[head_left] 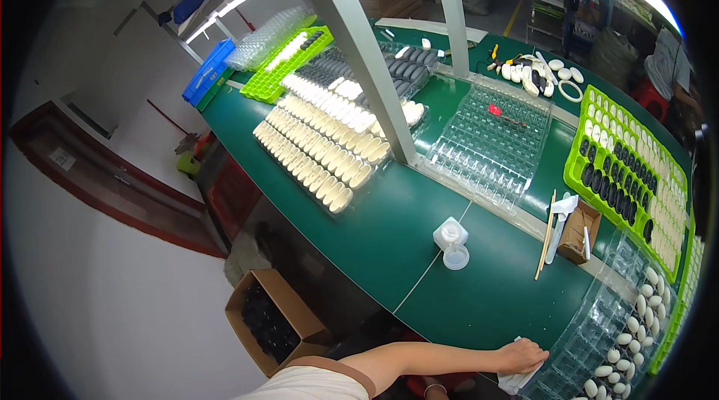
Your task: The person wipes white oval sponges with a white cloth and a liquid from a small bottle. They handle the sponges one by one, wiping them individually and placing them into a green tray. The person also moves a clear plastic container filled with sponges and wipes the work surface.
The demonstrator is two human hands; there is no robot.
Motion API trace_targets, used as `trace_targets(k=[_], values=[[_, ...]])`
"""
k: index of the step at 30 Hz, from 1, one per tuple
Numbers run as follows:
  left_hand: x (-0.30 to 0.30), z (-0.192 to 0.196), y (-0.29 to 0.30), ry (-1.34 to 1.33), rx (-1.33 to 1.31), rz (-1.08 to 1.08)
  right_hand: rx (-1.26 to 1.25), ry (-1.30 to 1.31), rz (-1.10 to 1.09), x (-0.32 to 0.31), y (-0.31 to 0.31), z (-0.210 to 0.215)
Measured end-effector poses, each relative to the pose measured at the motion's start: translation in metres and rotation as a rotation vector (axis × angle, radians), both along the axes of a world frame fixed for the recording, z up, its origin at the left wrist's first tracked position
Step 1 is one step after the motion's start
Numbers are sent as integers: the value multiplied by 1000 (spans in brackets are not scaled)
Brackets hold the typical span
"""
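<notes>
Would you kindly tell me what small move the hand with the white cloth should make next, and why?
I would probably bring the white cloth over to one of the white oval pieces: the left hand already grips the cloth beside the clear tray, and the pieces sit along that tray's far side.

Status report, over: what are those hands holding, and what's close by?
Left hand closed on white cloth. Right hand not visible. Clear tray bearing white ovals just right of the left hand.
</notes>
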State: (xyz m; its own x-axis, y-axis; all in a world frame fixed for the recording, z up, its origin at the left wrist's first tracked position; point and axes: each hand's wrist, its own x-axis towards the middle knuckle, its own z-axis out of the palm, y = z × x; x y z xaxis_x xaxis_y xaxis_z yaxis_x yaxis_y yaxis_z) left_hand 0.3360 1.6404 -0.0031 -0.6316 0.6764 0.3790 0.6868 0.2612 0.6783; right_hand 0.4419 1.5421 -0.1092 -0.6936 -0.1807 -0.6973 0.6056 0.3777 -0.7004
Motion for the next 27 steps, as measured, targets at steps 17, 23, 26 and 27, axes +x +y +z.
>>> trace_targets(k=[17, 23, 26, 27], values=[[6, 0, -75, -51, 125, -195, -912, -297, 628, 2, -23, 222], [5, -1, -156, -26, -8, -155, -1374, 190, 1112, -51, -95, 308], [4, 0, -197, 10, -19, -60, -1327, 206, 1001, -41, -118, 328], [2, 7, -214, 16, -50, -28, -1310, 193, 984, -40, -122, 335]])
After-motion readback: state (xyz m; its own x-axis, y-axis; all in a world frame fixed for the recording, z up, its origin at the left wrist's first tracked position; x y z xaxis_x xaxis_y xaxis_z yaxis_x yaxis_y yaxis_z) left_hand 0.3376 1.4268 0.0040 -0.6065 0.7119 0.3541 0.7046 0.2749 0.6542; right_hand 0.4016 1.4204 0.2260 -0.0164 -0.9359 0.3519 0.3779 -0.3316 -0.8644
